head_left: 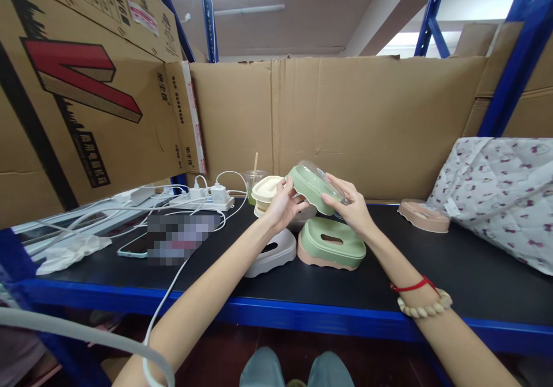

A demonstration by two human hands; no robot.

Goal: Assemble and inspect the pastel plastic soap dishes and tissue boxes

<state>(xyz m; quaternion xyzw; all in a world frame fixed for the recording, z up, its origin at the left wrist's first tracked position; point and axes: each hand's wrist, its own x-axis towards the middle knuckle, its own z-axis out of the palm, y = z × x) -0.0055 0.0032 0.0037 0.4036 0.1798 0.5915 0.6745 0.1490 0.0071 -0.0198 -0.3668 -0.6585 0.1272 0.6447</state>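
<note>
Both hands hold a green oval plastic box [302,179] with a scalloped rim and a clear plastic part, tilted above the shelf. My left hand [283,205] grips its left end. The fingers of my right hand [349,203] close on its right side. Just below lies a green oval lid [332,240] with a slot in its top, stacked on a pink piece [306,255]. To its left rests a grey slotted lid [276,254], partly covered by my left wrist. A cream oval box [265,188] stands behind my left hand.
On the right lie a pink oval piece [423,215] and a patterned quilted cloth [496,197]. A drink cup with a straw [253,182], a power strip [216,200], white cables, a phone [136,244] and crumpled tissue [75,251] occupy the left. Cardboard [367,128] walls the back.
</note>
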